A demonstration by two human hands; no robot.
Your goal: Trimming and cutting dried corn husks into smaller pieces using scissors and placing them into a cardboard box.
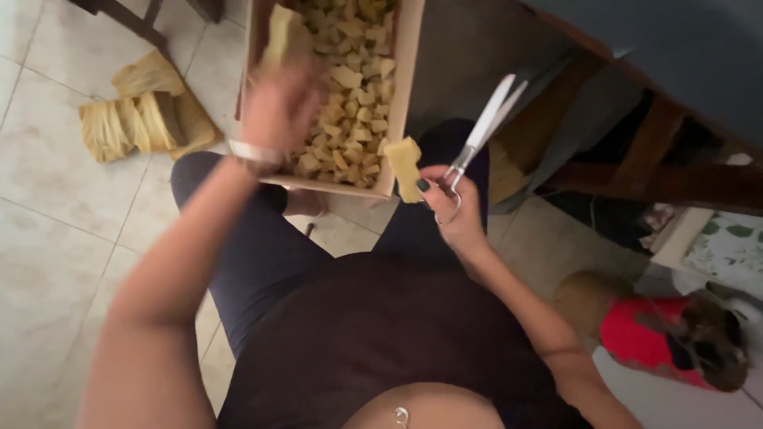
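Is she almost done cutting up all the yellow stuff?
Lots looks done: the box is heaped with small yellow cubes. In hand now: the right hand holds scissors and a yellow chunk, while the left hand lifts another piece over the box. Left: a pile of uncut yellow slabs on the floor. So probably not yet.

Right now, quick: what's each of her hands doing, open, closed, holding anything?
Left hand: closed on a yellowish block, over the cardboard box of small pieces.
Right hand: closed on scissors, also pinching a yellowish chunk.
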